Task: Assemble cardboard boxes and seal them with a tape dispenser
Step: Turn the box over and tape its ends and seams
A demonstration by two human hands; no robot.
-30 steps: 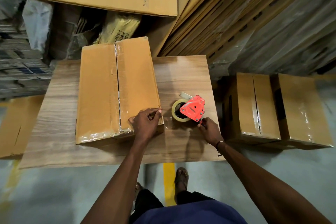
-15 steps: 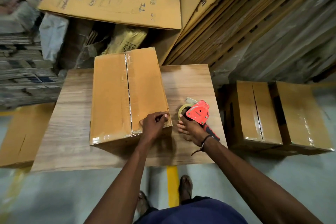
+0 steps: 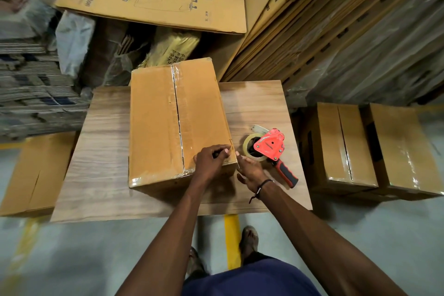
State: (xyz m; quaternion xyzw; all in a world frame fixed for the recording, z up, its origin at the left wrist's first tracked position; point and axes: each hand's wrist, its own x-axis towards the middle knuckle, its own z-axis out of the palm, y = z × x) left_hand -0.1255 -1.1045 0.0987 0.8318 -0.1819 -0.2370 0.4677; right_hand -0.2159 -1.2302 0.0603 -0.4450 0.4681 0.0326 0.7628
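Right now I see the cardboard box [image 3: 177, 122] lying on the wooden counter [image 3: 105, 151], its top seam closed under clear tape that wraps over the near edge. My left hand [image 3: 211, 161] rests on the box's near right corner, fingers curled and pressing down on the top, not gripping anything. My right hand [image 3: 249, 168] is just beside that same corner, fingers spread and loose, holding nothing; whether a fingertip touches the box's side I cannot tell. The tape dispenser [image 3: 271, 149], red with a black handle, lies on the counter just right of the box, near my right hand but free of it. Well right of the box, off the counter, two sealed boxes [image 3: 374, 149] sit side by side on the floor. Beyond the box, flattened cartons [image 3: 153, 0] are stacked.
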